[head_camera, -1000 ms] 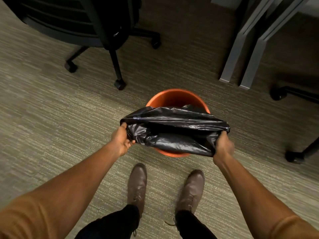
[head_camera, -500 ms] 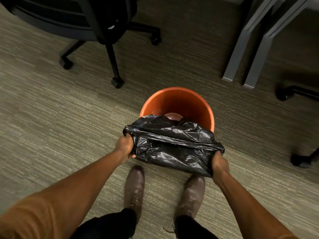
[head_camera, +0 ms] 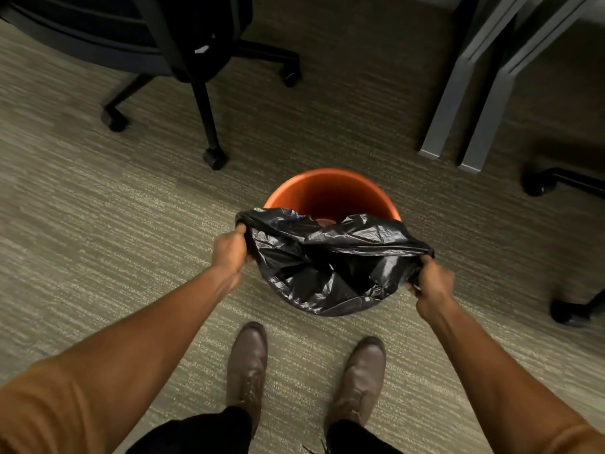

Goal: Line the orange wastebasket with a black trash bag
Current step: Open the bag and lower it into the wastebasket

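The orange wastebasket (head_camera: 330, 191) stands on the carpet in front of my feet, its far inner wall and rim showing. A crumpled black trash bag (head_camera: 327, 267) is stretched across its near half and hides the near rim. My left hand (head_camera: 230, 250) grips the bag's left edge, just left of the basket. My right hand (head_camera: 432, 285) grips the bag's right edge, to the right of the basket and slightly lower. The bag sags between my hands, and part of it dips inside the basket.
A black office chair base (head_camera: 209, 126) with casters stands at the back left. Two grey desk legs (head_camera: 458, 103) come down at the back right. Another chair's casters (head_camera: 540, 185) sit at the right edge. My brown shoes (head_camera: 248, 358) stand on the carpet below the basket.
My hands have pulled the bag's edges further apart and lower over the basket's near side. More of the bag now sags into the basket.
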### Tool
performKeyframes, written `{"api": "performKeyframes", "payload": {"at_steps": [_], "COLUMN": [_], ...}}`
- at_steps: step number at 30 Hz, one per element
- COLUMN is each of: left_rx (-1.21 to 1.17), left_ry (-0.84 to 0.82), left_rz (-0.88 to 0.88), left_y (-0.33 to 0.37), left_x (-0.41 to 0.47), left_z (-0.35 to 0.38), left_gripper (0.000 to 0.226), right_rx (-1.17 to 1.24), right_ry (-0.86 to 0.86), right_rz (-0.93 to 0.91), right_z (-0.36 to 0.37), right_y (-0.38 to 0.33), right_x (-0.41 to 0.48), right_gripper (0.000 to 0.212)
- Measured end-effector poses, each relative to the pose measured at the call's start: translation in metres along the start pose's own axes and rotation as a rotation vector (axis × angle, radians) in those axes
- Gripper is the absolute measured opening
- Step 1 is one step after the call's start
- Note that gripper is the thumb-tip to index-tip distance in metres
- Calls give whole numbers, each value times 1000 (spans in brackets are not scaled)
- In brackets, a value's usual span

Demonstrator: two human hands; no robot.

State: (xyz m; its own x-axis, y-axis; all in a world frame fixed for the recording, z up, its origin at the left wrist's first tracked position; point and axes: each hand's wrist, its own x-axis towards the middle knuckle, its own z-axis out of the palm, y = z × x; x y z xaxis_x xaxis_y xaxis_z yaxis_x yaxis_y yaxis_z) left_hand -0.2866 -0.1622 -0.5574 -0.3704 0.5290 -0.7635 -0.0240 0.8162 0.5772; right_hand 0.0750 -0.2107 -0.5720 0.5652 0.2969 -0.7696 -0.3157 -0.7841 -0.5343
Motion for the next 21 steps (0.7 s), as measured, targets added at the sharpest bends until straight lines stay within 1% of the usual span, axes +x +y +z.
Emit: {"api": "performKeyframes", "payload": {"at_steps": [3,5,9,12,14,16,18,20,21], "left_rx": [-11,-1,94,154,189,231,257,267,248], "left_ry": [-1,-8,23,53,66,61,63,59,55], "left_rz": [31,47,113,181,217,246,241,215,210], "left_y": [25,39,66,83,90,98,102,104,104], "left_x": [6,11,16,19,23,26,33,38,40], "left_z": [0,1,5,6,6,7,7,8,10], "left_gripper": [28,27,21,16,17,10,4,10,10], "right_rx": [-106,-179,-284,-291,-280,-265,-231,-241,-255], "right_ry": [-45,-69,-88,-110,-144,-153,-160,-176,-187], "right_rz": [-74,-115,-166,-208,-231,-226,-206,-217,-232], "right_z": [3,7,17,27,35,43,48,53,56], "right_y": [-25,-40,-73,-92,-101,-107,-110,-111,-111], "right_x": [7,10,10,10,11,15,18,22,22], "right_gripper": [6,20,15,5,11,12,9,4,3]}}
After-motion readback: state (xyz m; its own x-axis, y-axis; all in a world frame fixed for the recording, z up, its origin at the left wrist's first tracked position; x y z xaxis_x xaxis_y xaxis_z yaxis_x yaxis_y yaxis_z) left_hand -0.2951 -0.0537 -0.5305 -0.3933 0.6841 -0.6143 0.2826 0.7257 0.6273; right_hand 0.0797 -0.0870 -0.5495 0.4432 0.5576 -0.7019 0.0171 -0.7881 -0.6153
